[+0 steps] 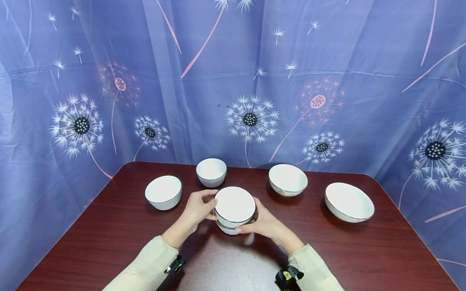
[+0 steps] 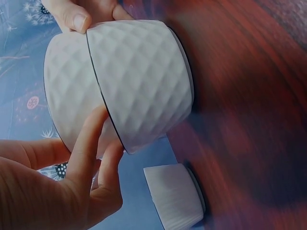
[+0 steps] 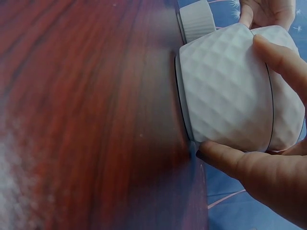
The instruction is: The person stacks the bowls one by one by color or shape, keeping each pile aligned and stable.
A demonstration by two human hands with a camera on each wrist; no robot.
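Two white bowls stand stacked at the table's middle, the upper bowl [image 1: 234, 204] [image 2: 64, 81] resting in the lower bowl [image 1: 227, 230] [image 2: 144, 81] [image 3: 225, 91]. Both have a raised diamond pattern and dark rims. My left hand [image 1: 198, 208] [image 2: 72, 182] holds the upper bowl from the left, thumb and fingers spread round its side, fingertips by the lower rim. From the right, my right hand [image 1: 267, 222] [image 3: 273, 172] grips the stack, one digit low on the lower bowl and another at its rim. The far-side fingers are partly hidden.
On the left of the dark red table [image 1: 91, 234] stand a ribbed bowl [image 1: 164, 196] and a smaller bowl [image 1: 211, 173]. Two patterned bowls, one round [image 1: 287, 180] and one wider [image 1: 348, 203], stand on the right. A blue dandelion-print curtain [image 1: 204, 101] hangs behind.
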